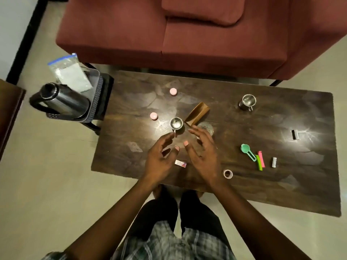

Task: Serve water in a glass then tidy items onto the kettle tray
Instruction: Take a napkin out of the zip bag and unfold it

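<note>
A steel kettle (62,100) stands on a dark tray (97,102) on a small stand left of the dark wooden table (281,184). A small steel cup (176,123) sits mid-table, with a brown paper bag (197,114) lying beside it and a clear glass (206,127) partly hidden behind my right hand. My left hand (159,158) hovers with relaxed fingers just below the cup, holding nothing. My right hand (202,152) is open too, fingers spread over the glass area. A second steel cup (247,102) stands at the far right.
A zip bag of white powder (71,72) leans on the tray behind the kettle. Two pink caps (173,91) (154,115), a small box (180,163), a green scoop (247,150), clips (260,162), a tape roll (227,173) dot the table. A red sofa (187,34) lies beyond.
</note>
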`<act>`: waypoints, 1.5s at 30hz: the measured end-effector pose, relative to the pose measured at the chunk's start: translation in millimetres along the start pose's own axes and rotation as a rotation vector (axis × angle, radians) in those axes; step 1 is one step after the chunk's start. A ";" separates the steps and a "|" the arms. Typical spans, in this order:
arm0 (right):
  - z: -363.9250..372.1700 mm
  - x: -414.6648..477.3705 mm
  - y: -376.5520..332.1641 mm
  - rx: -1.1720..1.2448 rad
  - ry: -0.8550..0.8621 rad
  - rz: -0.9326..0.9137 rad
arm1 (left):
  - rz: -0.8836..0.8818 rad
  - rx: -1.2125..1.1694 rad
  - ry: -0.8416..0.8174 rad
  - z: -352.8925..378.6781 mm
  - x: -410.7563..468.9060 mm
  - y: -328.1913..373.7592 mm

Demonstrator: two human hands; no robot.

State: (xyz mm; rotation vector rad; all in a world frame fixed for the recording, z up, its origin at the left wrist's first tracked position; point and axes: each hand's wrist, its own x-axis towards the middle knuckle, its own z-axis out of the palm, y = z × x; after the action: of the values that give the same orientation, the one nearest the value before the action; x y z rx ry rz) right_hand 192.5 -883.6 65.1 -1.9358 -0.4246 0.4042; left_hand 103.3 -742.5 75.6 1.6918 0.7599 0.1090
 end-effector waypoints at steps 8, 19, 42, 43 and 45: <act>79.7 -57.0 -81.1 0.093 -0.121 0.005 | 0.009 -0.068 0.112 -117.1 -59.1 -7.1; 261.5 -113.4 -192.4 0.175 -0.232 0.028 | 0.025 -0.143 0.274 -342.0 -113.0 -63.7; 453.1 44.4 -279.3 0.237 -0.289 0.096 | -0.013 -0.078 0.395 -557.4 16.4 -56.0; 458.2 55.5 -280.5 0.228 -0.294 0.085 | -0.008 -0.072 0.391 -563.4 27.9 -53.5; 466.9 75.7 -283.0 0.190 -0.288 0.058 | -0.013 -0.071 0.384 -575.6 50.3 -50.2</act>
State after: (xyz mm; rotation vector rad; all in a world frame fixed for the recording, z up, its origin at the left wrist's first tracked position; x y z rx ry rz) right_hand 11.8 -368.7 142.2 -1.7131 -0.4975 0.7401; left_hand -143.9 -227.2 174.4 1.6171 1.0385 0.4566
